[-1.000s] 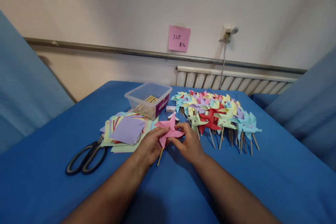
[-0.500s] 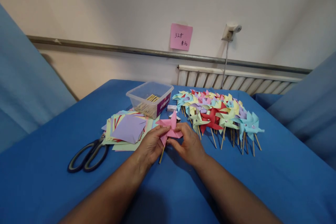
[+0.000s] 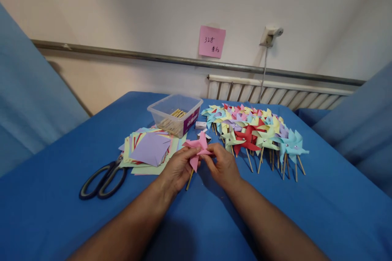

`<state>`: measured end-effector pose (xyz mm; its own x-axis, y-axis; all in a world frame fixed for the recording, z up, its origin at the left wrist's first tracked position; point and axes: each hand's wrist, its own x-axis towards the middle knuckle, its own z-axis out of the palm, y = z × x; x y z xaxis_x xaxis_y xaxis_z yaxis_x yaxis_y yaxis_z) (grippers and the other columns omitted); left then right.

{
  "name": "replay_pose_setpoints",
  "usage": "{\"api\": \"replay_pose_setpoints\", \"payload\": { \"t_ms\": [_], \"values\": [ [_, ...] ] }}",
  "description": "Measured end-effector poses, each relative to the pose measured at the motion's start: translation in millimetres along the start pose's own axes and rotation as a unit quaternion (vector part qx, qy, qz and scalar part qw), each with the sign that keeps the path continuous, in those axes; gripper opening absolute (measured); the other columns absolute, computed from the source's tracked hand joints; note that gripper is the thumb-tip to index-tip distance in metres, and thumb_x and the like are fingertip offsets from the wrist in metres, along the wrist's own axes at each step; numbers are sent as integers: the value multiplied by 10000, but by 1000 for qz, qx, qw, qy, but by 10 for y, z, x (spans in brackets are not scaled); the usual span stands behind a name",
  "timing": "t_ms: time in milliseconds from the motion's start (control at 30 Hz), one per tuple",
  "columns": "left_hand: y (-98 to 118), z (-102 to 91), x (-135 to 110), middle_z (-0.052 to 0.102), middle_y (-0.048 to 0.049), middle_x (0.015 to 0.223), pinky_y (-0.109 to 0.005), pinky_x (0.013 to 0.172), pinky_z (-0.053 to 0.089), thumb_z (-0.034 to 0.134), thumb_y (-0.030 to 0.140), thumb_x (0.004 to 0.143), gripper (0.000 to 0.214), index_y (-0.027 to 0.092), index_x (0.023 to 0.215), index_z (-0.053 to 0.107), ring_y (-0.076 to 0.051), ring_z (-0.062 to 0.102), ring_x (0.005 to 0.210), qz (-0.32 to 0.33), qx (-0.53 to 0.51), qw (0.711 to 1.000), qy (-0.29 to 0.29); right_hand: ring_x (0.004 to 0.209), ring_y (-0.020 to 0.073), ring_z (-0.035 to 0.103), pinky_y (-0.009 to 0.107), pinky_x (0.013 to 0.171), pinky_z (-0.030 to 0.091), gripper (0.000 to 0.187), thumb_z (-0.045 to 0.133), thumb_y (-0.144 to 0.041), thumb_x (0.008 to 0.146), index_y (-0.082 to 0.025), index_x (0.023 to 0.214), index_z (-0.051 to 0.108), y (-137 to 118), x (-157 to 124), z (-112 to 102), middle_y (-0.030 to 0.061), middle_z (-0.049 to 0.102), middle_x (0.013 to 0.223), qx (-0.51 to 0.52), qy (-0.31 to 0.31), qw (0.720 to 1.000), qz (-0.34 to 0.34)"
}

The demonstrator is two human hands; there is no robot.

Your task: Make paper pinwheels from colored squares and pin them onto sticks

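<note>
A pink paper pinwheel (image 3: pixel 196 151) on a thin wooden stick (image 3: pixel 190 180) is held up between my hands over the blue table. My left hand (image 3: pixel 179 167) is closed on its left side, thumb on the paper and fingers behind it near the stick. My right hand (image 3: pixel 223 165) pinches the pinwheel's right blade between thumb and forefinger. Just behind the pinwheel, a small open box (image 3: pixel 204 136) is partly covered by it. Whether a pin sits at the pinwheel's centre is too small to tell.
Scissors (image 3: pixel 105 179) lie left beside a stack of coloured paper squares (image 3: pixel 150 149). Behind stands a clear plastic box (image 3: pixel 174 116) of sticks, with a small white box (image 3: pixel 201 125) beside it. Many finished pinwheels (image 3: pixel 248 138) stand at right. A radiator (image 3: pixel 275 91) lines the wall.
My right thumb and fingers have closed in on the right blade, which now looks flatter. The pinwheel has turned slightly, its lower blade showing more fully. My left hand keeps its grip.
</note>
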<state>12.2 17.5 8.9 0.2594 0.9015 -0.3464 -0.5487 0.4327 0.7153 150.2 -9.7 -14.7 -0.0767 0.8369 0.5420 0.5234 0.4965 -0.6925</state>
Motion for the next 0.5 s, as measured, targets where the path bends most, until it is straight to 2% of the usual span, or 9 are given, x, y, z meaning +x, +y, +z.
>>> {"api": "replay_pose_setpoints", "payload": {
  "t_ms": [200,300,500],
  "values": [
    [-7,20,-28,693,-41,708,-221,618,515,684,82,691,128,117,812,661,-133,643,615,-19,1,999,-27,807,218,610,352,734,455,178,548,-286,841,-222,1006,566,32,-8,-9,72,641,907,13,27,999,29],
    [10,31,-42,704,-52,724,-220,617,515,673,71,692,128,110,813,665,-141,651,627,-28,0,999,-22,793,213,617,346,725,458,192,592,-290,809,-227,988,570,24,-6,-22,62,652,904,39,37,998,45],
    [47,15,-24,680,-35,624,-188,535,493,662,63,690,64,103,740,668,-103,608,520,-23,1,1000,10,614,139,590,262,578,442,154,587,-342,821,-220,912,564,51,-5,7,1,631,765,149,53,981,110]
  ]
}}
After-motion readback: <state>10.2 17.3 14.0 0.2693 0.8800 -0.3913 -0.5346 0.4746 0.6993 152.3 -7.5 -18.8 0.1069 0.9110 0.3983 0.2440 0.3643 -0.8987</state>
